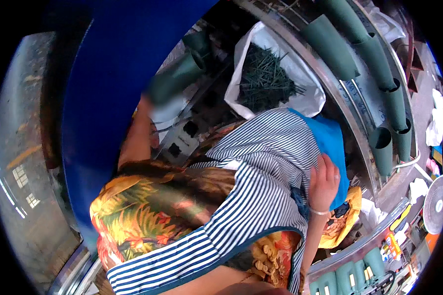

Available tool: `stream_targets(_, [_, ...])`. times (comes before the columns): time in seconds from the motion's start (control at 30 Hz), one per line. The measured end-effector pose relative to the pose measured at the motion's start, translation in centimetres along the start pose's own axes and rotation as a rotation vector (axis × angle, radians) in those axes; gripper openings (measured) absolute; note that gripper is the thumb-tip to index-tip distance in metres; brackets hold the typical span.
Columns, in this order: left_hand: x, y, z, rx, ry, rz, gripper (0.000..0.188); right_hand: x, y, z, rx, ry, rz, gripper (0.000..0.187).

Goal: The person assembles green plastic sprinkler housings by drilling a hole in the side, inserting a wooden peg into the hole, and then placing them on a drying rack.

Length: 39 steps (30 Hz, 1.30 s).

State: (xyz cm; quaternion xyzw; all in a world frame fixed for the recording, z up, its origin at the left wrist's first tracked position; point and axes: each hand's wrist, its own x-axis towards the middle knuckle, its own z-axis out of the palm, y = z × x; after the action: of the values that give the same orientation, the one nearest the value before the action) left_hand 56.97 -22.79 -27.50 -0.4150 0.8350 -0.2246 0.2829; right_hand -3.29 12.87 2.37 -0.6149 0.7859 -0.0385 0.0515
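My left hand (145, 104) reaches forward beside a large dark blue panel, at the near end of a tilted dark green tube (177, 77). That spot is blurred and the fingers are hidden, so I cannot make out a grip. My right hand (325, 183) lies with its fingers stretched out on my lap, over a striped apron (266, 196) and the edge of a bright blue cloth (333, 147). It holds nothing. Beyond my lap stands a white sack (238, 83) filled with thin dark green strips (266, 78).
More green tubes stand and lie on a metal rack (349, 108) at the right. A yellow bag (352, 216) with scraps sits beside my right arm. A round fan (435, 204) is at the far right, and several green pieces (347, 275) are at the lower right.
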Motion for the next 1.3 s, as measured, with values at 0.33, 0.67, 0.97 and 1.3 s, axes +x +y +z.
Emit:
stream_targets(0.33, [12.6, 11.1, -29.7, -1.430, 0.281, 0.289, 0.048, 10.3, -7.1, -1.2, 0.341, 0.465, -0.183, 0.049])
stream_targets(0.67, [16.2, 16.2, -40.8, -2.769, -0.719, -0.013, 0.040, 11.5, -7.5, -2.7, 0.312, 0.272, 0.088, 0.063])
stream_targets(0.97, [16.5, 19.1, -39.6, -2.916, -0.780, 0.123, 0.040, 13.0, -7.9, -3.2, 0.087, 0.234, 0.018, 0.055])
stream_targets(1.3, [18.3, 21.4, -37.3, -2.900, -0.877, -0.234, 0.034, 11.1, -4.9, -3.5, 0.313, 0.409, -0.098, 0.055])
